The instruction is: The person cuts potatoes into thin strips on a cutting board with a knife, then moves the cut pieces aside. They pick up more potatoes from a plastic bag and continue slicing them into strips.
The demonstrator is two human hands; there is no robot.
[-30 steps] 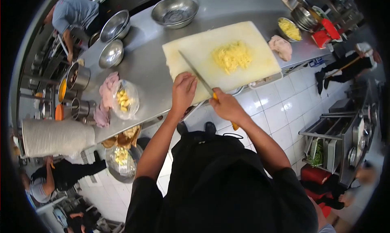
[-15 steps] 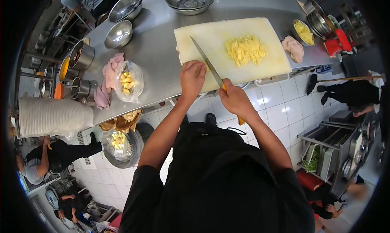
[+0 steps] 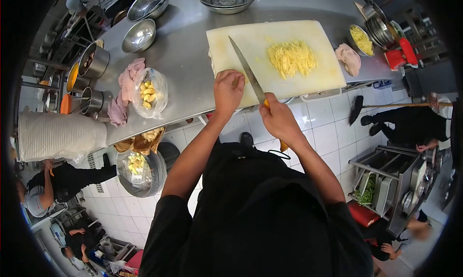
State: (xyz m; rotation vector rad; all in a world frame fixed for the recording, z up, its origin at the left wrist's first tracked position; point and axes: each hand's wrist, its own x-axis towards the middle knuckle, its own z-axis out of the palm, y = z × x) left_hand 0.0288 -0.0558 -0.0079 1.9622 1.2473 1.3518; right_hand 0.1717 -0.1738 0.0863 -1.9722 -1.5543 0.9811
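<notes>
My right hand [image 3: 278, 115] grips a long kitchen knife [image 3: 247, 67] by its yellow handle, the blade slanting up and left across the white cutting board [image 3: 270, 33]. Left of the blade, my left hand [image 3: 228, 92] rests at the board's near-left part with its fingers curled and pressed together. Whatever lies under those fingertips is hidden, apart from a hint of yellow beside the blade. A heap of finely cut yellow strips [image 3: 292, 59], perhaps ginger, lies on the board to the right of the knife.
Left on the steel table are a plastic bag of peeled yellow pieces [image 3: 149, 94], pink cloths [image 3: 130, 79] and metal bowls [image 3: 139, 35]. A bowl of yellow shreds [image 3: 361, 39] and another cloth [image 3: 348, 59] sit right. A lined bin [image 3: 161, 175] stands below; a person holds a broom [image 3: 395, 105].
The view has shifted slightly. Both hands and the knife keep nearly the same place on the board, and the heap of strips looks unchanged.
</notes>
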